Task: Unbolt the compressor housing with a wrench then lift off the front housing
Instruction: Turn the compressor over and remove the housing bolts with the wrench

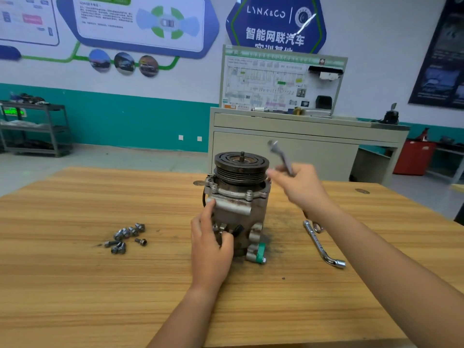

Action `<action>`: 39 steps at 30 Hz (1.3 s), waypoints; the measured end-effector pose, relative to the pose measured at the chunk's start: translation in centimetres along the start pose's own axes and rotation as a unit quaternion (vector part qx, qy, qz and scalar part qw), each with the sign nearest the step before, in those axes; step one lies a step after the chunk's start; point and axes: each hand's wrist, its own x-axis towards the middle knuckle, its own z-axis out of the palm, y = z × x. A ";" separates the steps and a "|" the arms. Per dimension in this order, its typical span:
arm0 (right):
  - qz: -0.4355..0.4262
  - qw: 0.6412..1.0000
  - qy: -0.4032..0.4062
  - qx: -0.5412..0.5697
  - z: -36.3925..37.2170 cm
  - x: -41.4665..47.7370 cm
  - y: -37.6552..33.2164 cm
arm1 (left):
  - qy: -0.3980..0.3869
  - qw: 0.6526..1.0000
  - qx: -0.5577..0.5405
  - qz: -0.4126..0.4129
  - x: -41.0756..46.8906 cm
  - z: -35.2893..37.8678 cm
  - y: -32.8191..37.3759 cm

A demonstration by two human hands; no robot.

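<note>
One compressor (238,204) stands upright at frame centre on the wooden table (75,285), pulley (242,169) up. Left hand (211,247) grips its near side; right hand (301,187) clutches one wrench (282,156), blurred, raised right of the pulley. One L-shaped socket wrench (322,244) lies lower right. Roughly eight loose bolts (128,236) centre-left.

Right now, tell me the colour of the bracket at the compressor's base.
The bracket is green, seen in the head view.
</note>
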 end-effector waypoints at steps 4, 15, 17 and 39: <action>0.027 0.979 0.007 0.202 -2.1 -0.7 -3.4 | 0.002 1.000 0.024 -0.009 0.0 0.1 0.3; -0.001 0.973 -0.219 0.077 5.7 -7.4 -1.3 | -0.037 0.767 -0.514 -0.381 -1.3 -1.6 5.2; -0.015 0.973 -0.226 0.049 6.7 -7.9 -1.1 | -0.031 0.704 -0.581 -0.409 -1.3 -3.0 4.4; 0.011 0.938 -0.079 0.338 7.4 -8.6 3.4 | -0.125 0.861 0.483 -0.101 7.2 -19.7 -5.6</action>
